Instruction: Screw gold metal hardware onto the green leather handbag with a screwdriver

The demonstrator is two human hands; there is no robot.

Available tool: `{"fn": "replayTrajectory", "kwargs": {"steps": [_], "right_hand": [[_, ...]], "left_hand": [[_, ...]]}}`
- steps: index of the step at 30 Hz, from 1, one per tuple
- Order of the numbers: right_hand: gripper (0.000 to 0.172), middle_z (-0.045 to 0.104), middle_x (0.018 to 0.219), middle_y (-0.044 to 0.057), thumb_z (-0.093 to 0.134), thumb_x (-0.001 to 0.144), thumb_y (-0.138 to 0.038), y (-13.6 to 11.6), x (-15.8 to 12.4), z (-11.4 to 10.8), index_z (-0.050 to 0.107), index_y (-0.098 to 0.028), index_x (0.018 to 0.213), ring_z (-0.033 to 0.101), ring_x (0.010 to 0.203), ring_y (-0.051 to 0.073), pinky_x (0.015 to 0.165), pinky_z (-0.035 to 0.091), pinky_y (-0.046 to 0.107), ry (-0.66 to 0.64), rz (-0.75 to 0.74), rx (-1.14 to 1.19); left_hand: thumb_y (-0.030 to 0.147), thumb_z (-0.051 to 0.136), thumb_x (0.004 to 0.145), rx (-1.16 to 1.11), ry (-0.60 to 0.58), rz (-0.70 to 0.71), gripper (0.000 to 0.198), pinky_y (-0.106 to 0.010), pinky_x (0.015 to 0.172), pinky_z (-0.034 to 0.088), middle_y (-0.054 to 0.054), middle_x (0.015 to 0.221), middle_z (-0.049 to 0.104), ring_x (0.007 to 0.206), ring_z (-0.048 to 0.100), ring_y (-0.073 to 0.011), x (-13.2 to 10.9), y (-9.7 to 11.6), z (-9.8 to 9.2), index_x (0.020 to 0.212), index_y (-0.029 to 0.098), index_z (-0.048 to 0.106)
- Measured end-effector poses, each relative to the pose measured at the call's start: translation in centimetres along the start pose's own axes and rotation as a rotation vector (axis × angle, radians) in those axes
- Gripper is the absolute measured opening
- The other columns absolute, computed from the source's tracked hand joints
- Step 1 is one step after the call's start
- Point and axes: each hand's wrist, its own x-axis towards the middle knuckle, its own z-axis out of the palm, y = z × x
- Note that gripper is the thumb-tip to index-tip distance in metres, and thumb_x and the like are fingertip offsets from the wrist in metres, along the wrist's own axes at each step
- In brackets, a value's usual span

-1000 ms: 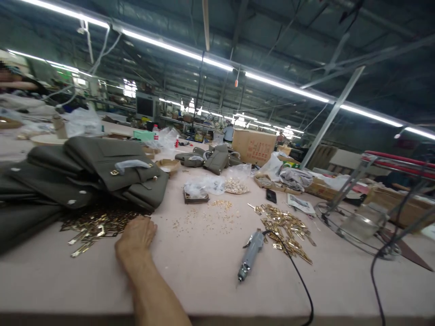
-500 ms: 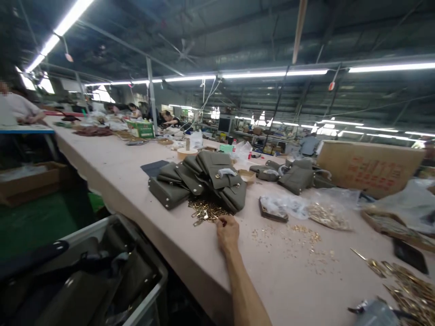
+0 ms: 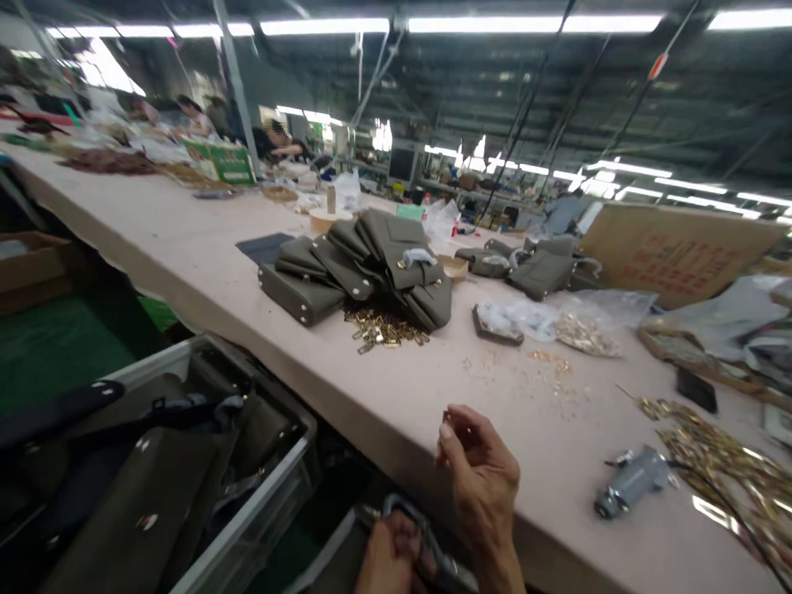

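My left hand (image 3: 391, 551) is low in the view, its fingers closed on an olive-green bag (image 3: 337, 551), which shows only in part below the table edge. A wrapped handle (image 3: 412, 507) curves up beside those fingers. To the right, above the table edge, my right hand (image 3: 486, 478) is curled with thumb and fingers drawn together; whatever small piece lies at the fingertips is too small to name. Farther up the table, a pile of small brass-coloured metal fittings (image 3: 387, 328) lies against a heap of olive-green bags (image 3: 309, 289).
A pale crate (image 3: 247, 511) full of bags stands at the left, below the table (image 3: 204, 247). On the right lie a grey power tool (image 3: 632, 483), gold-coloured metal parts (image 3: 711, 445), a black phone (image 3: 696, 389) and a cardboard box (image 3: 674, 256). Other people sit farther back.
My right hand has left the pile of metal fittings and come back toward me. My left hand with the bag has come into view, and the camera has tilted down.
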Motion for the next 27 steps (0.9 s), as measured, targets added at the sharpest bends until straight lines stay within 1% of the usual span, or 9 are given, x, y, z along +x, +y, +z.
{"fn": "replayTrajectory", "kwargs": {"steps": [1, 4, 6, 8, 10, 13, 17, 21, 27], "right_hand": [[0.032, 0.065, 0.085, 0.004, 0.072, 0.086, -0.035, 0.4, -2.5, -1.4, 0.066, -0.019, 0.113, 0.058, 0.059, 0.013, 0.05, 0.051, 0.025, 0.018, 0.072, -0.017], [0.03, 0.066, 0.081, 0.005, 0.078, 0.082, -0.036, 2.7, -8.9, -4.8, 0.069, -0.018, 0.104, 0.059, 0.06, 0.014, 0.048, 0.047, 0.022, 0.078, 0.291, -0.085], [0.032, 0.066, 0.079, 0.004, 0.08, 0.08, -0.037, 4.6, -11.9, -6.1, 0.068, -0.017, 0.103, 0.059, 0.059, 0.013, 0.047, 0.046, 0.021, 0.117, 0.419, -0.081], [0.034, 0.066, 0.074, 0.003, 0.081, 0.079, -0.038, 6.4, -13.4, -6.6, 0.068, -0.016, 0.101, 0.058, 0.056, 0.013, 0.047, 0.046, 0.022, 0.14, 0.518, -0.053], [0.032, 0.066, 0.07, 0.004, 0.081, 0.078, -0.039, 7.8, -13.6, -6.7, 0.069, -0.015, 0.096, 0.059, 0.055, 0.014, 0.05, 0.048, 0.023, 0.134, 0.575, -0.023], [0.031, 0.066, 0.064, 0.004, 0.08, 0.079, -0.04, 8.8, -12.5, -6.6, 0.07, -0.015, 0.092, 0.06, 0.054, 0.015, 0.053, 0.05, 0.025, 0.103, 0.591, 0.015], [0.032, 0.068, 0.065, 0.005, 0.077, 0.081, -0.043, 8.7, -11.0, -6.3, 0.071, -0.014, 0.094, 0.063, 0.056, 0.018, 0.055, 0.054, 0.027, 0.043, 0.613, 0.037], [0.034, 0.07, 0.068, 0.006, 0.077, 0.08, -0.044, 8.5, -10.6, -6.0, 0.072, -0.014, 0.096, 0.065, 0.059, 0.019, 0.056, 0.056, 0.027, -0.017, 0.676, 0.022], [0.036, 0.07, 0.072, 0.006, 0.079, 0.075, -0.045, 8.2, -10.9, -5.7, 0.074, -0.015, 0.094, 0.067, 0.061, 0.02, 0.056, 0.057, 0.027, 0.019, 0.706, -0.021]], "left_hand": [[0.052, 0.063, 0.088, -0.037, -0.017, 0.009, 0.034, -0.022, 0.032, 0.039, -0.005, 0.077, 0.072, 0.04, 0.06, -0.0158, 0.2, -0.5, 0.1, 0.088, 0.021, 0.048], [0.047, 0.063, 0.083, -0.054, -0.056, 0.062, 0.032, -0.021, 0.032, 0.041, -0.009, 0.081, 0.074, 0.039, 0.061, -0.0146, 0.8, -1.3, 0.2, 0.088, 0.017, 0.05], [0.044, 0.065, 0.079, -0.04, -0.058, 0.053, 0.032, -0.02, 0.033, 0.042, -0.011, 0.083, 0.074, 0.042, 0.064, -0.0152, 1.1, -1.3, 0.1, 0.087, 0.014, 0.055], [0.042, 0.067, 0.077, -0.038, -0.049, 0.038, 0.033, -0.02, 0.034, 0.043, -0.013, 0.083, 0.074, 0.044, 0.065, -0.0155, 1.5, -1.1, 0.0, 0.086, 0.012, 0.06], [0.041, 0.069, 0.075, -0.043, -0.037, 0.032, 0.033, -0.02, 0.035, 0.045, -0.014, 0.081, 0.074, 0.045, 0.065, -0.0157, 1.8, -1.0, 0.0, 0.084, 0.01, 0.064], [0.041, 0.07, 0.075, -0.05, -0.042, 0.032, 0.034, -0.021, 0.04, 0.049, -0.014, 0.071, 0.073, 0.047, 0.066, -0.0173, 2.0, -0.9, 0.1, 0.081, 0.007, 0.068], [0.041, 0.067, 0.079, -0.085, -0.096, 0.048, 0.036, -0.025, 0.048, 0.056, -0.014, 0.068, 0.073, 0.053, 0.07, -0.0208, 1.5, -0.7, 0.3, 0.086, 0.006, 0.071], [0.045, 0.065, 0.082, -0.072, -0.128, 0.06, 0.04, -0.031, 0.054, 0.061, -0.014, 0.068, 0.072, 0.06, 0.074, -0.0254, 0.6, -0.5, 0.5, 0.091, 0.006, 0.072], [0.043, 0.06, 0.084, -0.026, -0.177, 0.06, 0.041, -0.037, 0.063, 0.064, -0.013, 0.071, 0.072, 0.064, 0.075, -0.0261, 0.0, -0.2, 0.4, 0.096, 0.006, 0.071]]}}
